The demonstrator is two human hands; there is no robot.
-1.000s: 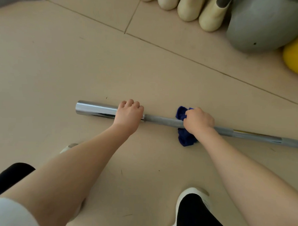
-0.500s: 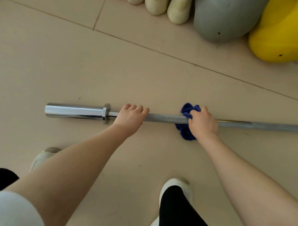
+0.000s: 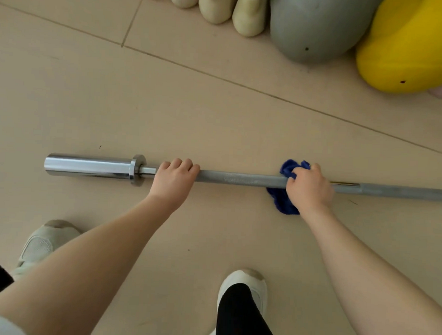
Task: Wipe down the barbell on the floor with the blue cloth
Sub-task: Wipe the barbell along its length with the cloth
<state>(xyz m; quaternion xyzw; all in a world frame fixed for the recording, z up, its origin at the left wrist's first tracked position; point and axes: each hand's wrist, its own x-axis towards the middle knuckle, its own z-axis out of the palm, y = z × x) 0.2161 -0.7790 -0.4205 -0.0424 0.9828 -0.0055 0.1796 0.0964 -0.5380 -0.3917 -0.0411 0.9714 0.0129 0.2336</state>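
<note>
A steel barbell point(image 3: 242, 179) lies across the beige floor, its chrome sleeve at the left and its grey shaft running off the right edge. My left hand point(image 3: 173, 180) grips the shaft just right of the collar. Further right, my right hand point(image 3: 308, 189) grips a crumpled blue cloth point(image 3: 281, 202) wrapped around the shaft. Part of the cloth shows above my fingers and part hangs below the bar onto the floor.
Along the far side stand several cream cone-shaped objects point(image 3: 249, 16), a grey ball point(image 3: 312, 27) and a yellow ball point(image 3: 407, 51). My two pale shoes point(image 3: 40, 243) point(image 3: 246, 286) are planted on the floor point(image 3: 216, 117) on the near side of the bar.
My left hand slid right off the sleeve and now grips the shaft past the collar. My right hand, with the cloth, has moved right along the shaft. The view shifted.
</note>
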